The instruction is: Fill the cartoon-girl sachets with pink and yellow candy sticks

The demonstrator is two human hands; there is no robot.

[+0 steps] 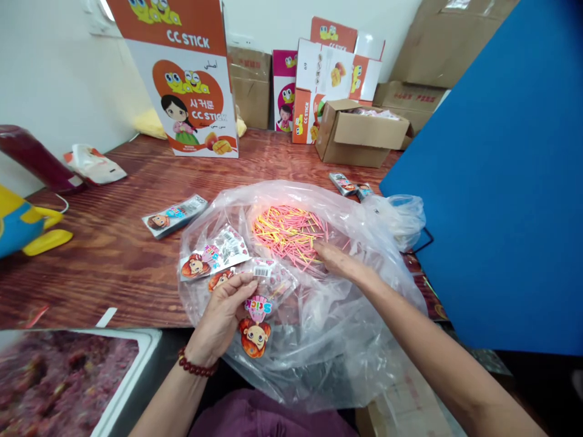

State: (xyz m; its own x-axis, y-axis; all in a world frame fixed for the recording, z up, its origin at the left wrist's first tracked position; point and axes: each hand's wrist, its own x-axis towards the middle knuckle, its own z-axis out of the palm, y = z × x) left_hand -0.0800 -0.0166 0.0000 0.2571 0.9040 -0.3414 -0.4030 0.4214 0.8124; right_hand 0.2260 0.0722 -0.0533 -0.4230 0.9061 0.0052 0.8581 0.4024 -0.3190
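Note:
My left hand [226, 309] is closed on a clear printed pouch [257, 321], which shows a red-haired cartoon girl and the word "Stick". My right hand [337, 260] reaches to the edge of a pile of thin pink and yellow sticks [286, 233], its fingers bunched together against them; the fingertips are partly hidden. The pile lies on a large clear plastic bag [337, 340] spread over the table edge. Beside my left hand, another printed pouch [214, 254] lies on the bag, with one more partly beneath my fingers.
Stacks of pouches [175, 215] lie on the wooden table [113, 267]. A tall CC Stick carton [195, 103] and an open cardboard box [362, 136] stand behind. A blue panel [496, 200] bounds the right. At lower left is a white-rimmed bin [150, 346].

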